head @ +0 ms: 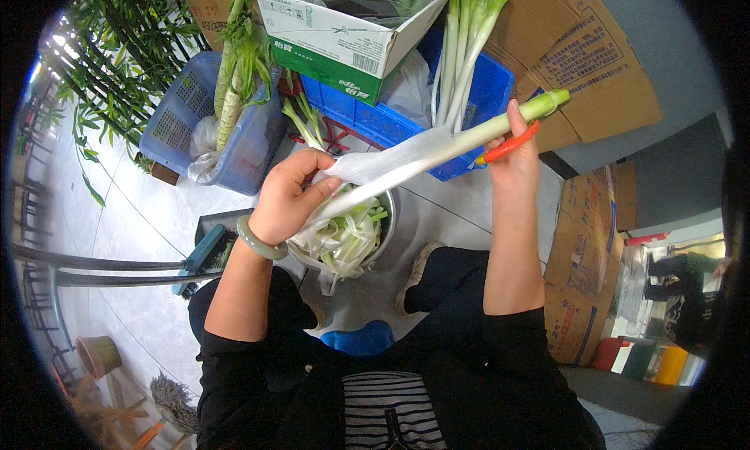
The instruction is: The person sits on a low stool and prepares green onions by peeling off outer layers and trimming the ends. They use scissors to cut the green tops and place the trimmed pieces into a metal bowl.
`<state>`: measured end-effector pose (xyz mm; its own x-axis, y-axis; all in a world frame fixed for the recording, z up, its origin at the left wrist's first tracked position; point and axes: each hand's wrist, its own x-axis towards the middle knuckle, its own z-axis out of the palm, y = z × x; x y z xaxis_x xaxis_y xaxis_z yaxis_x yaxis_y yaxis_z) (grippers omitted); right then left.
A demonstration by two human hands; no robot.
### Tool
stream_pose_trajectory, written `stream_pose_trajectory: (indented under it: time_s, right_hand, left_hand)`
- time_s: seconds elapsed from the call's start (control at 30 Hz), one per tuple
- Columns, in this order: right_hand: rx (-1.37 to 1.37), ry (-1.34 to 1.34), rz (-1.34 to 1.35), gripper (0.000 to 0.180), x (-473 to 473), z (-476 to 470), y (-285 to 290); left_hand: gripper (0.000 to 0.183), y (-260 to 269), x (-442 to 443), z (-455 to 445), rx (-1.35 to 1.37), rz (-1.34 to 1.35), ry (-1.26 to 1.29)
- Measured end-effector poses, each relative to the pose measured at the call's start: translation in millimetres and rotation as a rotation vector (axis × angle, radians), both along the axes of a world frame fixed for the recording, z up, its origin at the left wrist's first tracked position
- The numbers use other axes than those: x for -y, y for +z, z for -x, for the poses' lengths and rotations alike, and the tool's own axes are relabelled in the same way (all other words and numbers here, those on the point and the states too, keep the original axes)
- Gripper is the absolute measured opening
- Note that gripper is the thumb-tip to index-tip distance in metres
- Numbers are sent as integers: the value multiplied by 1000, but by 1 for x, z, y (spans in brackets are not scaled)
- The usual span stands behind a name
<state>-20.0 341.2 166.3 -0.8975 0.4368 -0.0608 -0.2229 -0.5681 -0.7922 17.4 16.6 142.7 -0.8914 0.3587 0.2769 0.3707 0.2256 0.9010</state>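
Note:
A long green onion (410,171) slants across the view, its pale stem low on the left and its trimmed green end at upper right. My right hand (517,166) grips it near that green end and also holds a small tool with an orange-red handle (511,143). The tool's working end is hard to make out. Between the thumb and fingers of my left hand (293,186) is a loose white outer layer (384,156), pulled partly away from the stem. Below, a metal bowl (391,224) holds pale and green peelings (345,239), some hanging over its rim.
A blue crate (363,113) with several green onions (463,51) stands ahead, under a white-green carton (328,45). Left of it is a blue-grey basket (176,110) with leafy stem vegetables (234,81). A dustpan (225,221) and brush (202,251) lie left; cardboard (586,262) stands right.

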Motion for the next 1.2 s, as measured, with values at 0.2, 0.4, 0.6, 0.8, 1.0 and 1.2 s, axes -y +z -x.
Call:
stream_pose_trajectory:
  time_s: [0.2, 0.4, 0.6, 0.8, 1.0, 1.2]
  right_hand:
    - [42, -197, -162, 34, -9, 3, 1]
    - [-88, -501, -564, 40, -9, -5, 20]
    - [-271, -772, -647, 33, -41, -31, 71]
    - [-472, -939, -579, 29, -62, -53, 103]
    - [-421, -912, -805, 40, -70, -19, 90]
    - [-170, -359, -724, 36, -64, 41, 13]
  left_hand:
    - [16, 11, 12, 0, 319, -420, 3]
    - [19, 9, 37, 12, 218, -401, 214]
    - [23, -39, 62, 30, 25, 429, 359]
    - [25, -113, 40, 33, 287, 880, -51]
    - [32, -193, 12, 41, 276, 855, -446]
    - [35, -246, 10, 82, 323, 677, 62]
